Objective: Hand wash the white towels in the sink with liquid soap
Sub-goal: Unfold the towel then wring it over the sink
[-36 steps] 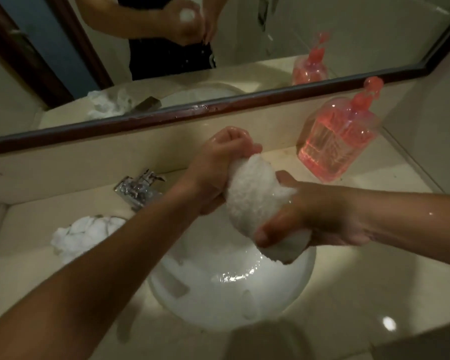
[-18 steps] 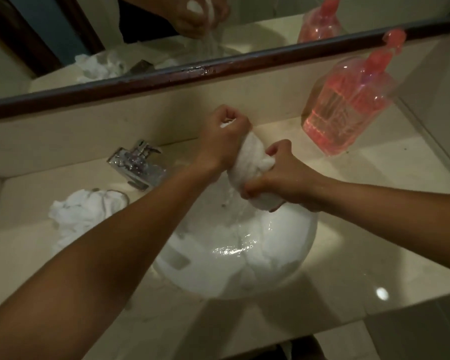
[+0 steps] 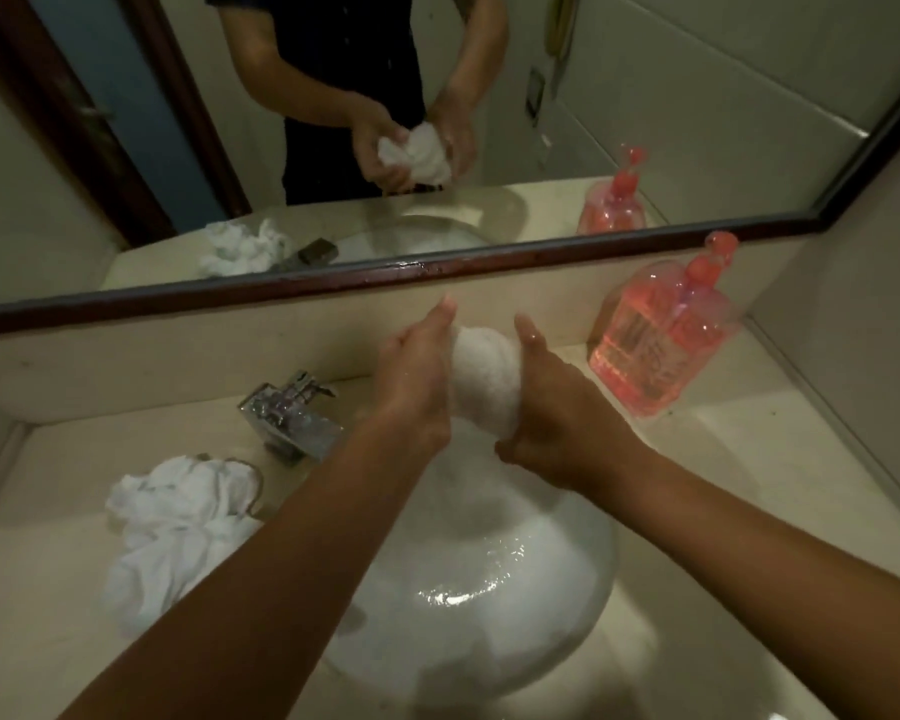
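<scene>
You've got the towel balled up, left hand and right hand both cupped round it, over the sink. Soap bottle at 2 o'clock, label too blurry to read.

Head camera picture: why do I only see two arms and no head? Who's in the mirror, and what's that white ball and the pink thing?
The camera sits on the person's head and looks down, so you see what they see: their own arms. There is no robot; the left grip and right grip are just bare hands. Between them they hold a balled-up white towel above the white sink. The mirror shows the same person from the front, holding the same towel. On the counter, more white towels lie in a heap on the left, near the shiny tap. The pink thing on the right is a soap bottle with a pump on top.
</scene>
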